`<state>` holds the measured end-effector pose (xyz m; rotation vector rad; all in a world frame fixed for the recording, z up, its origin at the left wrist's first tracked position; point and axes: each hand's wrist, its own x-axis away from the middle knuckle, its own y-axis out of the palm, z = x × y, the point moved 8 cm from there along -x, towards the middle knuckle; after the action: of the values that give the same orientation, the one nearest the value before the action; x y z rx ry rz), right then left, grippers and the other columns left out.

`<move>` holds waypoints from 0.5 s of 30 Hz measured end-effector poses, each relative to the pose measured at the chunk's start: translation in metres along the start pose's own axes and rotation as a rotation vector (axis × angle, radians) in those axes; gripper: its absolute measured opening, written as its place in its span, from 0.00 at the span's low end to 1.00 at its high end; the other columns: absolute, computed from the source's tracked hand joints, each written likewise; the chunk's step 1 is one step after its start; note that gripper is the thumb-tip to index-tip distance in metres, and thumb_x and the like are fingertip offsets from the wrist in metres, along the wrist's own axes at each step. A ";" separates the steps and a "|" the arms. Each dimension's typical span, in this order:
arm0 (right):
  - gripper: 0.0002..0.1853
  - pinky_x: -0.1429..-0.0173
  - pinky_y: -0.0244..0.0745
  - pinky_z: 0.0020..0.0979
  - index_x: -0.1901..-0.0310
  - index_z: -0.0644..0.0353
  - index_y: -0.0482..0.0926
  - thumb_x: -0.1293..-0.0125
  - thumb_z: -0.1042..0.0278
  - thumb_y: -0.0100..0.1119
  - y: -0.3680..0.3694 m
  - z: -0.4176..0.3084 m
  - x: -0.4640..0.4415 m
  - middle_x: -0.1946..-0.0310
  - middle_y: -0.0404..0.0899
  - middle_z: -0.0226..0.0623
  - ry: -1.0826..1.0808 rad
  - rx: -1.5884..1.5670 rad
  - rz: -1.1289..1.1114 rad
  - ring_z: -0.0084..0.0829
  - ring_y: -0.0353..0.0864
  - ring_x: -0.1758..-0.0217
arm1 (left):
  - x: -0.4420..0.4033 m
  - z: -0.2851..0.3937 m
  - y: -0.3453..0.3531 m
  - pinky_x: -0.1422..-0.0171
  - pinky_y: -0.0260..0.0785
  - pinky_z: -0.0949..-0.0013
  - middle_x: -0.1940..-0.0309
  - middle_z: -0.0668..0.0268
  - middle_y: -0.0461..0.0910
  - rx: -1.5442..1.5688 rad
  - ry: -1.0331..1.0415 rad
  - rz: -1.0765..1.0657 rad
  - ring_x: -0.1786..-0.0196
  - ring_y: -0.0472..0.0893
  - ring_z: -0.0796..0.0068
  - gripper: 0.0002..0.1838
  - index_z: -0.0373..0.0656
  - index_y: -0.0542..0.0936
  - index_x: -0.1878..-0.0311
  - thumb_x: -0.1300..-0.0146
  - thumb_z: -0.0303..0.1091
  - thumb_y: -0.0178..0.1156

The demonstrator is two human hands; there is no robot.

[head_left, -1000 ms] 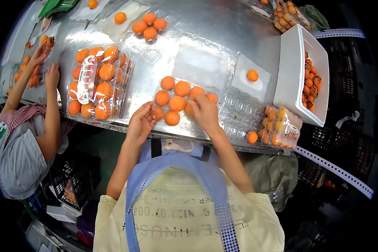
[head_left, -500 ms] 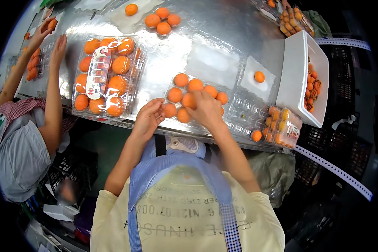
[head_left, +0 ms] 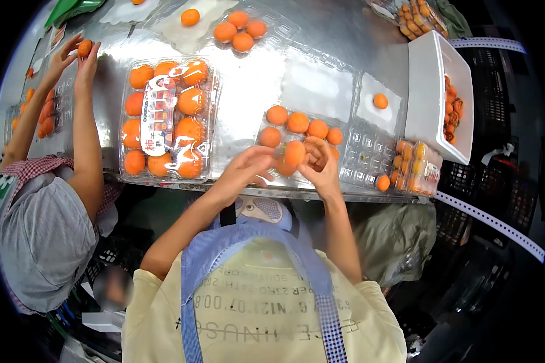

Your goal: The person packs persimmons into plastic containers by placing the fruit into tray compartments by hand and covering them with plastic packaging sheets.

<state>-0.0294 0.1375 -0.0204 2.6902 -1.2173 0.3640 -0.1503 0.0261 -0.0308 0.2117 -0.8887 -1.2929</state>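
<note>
In the head view, my right hand grips an orange persimmon by its right side, raised over the clear plastic tray near the table's front edge. My left hand is just left of that fruit, fingers stretched out and apart, holding nothing. Several persimmons sit in rows in the tray, and part of the front row is hidden behind my hands. Left of the tray lies a closed clear box of persimmons with a printed label.
A co-worker's hands hold a persimmon at the left. Rightward are a single persimmon on a white pad, smaller filled packs and a white foam box of fruit. Another partly filled tray lies behind.
My right hand has lifted a persimmon out of the tray and turned. My left hand has moved right towards it. The view has shifted slightly, and the co-worker's hands have come together.
</note>
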 end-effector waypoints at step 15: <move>0.32 0.61 0.71 0.23 0.44 0.63 0.67 0.53 0.77 0.67 0.019 -0.051 0.031 0.54 0.74 0.37 -0.237 0.109 -0.084 0.21 0.75 0.65 | 0.003 0.027 0.048 0.49 0.70 0.70 0.51 0.62 0.72 -0.093 0.303 0.000 0.50 0.74 0.75 0.22 0.40 0.65 0.42 0.39 0.31 0.56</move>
<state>-0.0319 0.1158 0.0379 2.9358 -1.1680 0.1045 -0.1327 0.0469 0.0173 0.3243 -0.5696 -1.2592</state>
